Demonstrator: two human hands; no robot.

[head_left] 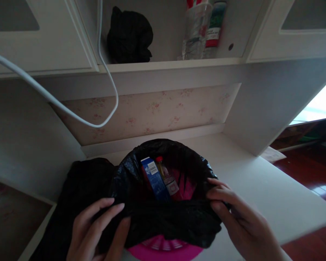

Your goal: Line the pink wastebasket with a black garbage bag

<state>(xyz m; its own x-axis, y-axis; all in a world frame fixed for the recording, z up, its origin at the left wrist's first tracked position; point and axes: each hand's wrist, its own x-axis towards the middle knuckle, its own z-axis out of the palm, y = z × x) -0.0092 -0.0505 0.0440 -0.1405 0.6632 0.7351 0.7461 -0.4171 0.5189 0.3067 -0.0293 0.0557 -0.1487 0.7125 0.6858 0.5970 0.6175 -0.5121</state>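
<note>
White counter [274,195] carries a pink bin [165,250] lined with a black bag [165,217]. Left hand [97,228] and right hand [239,214], apart, pinch the bag's rim; uneven pulling may tear the film or tip the bin.

Hands: two, the left hand [97,228] and the right hand [239,217], both on one black bin liner [165,217].

Bins: one, a pink bin [163,250] between the hands, carrying that liner.

Items inside the liner, just beyond the hands: one blue carton [154,177]; one red-capped bottle [167,177].

Black bundles: two, one dark heap [81,185] just left of the left hand, one black bundle [129,36] on the shelf [168,64] far above the hands.

Shelf containers: two, one clear bottle [195,30] and one green-labelled container [216,25].

White cables: two, a thick cable [29,81] and a thin cable [108,72], both above the left hand.

Counter [260,185]: one.
</note>
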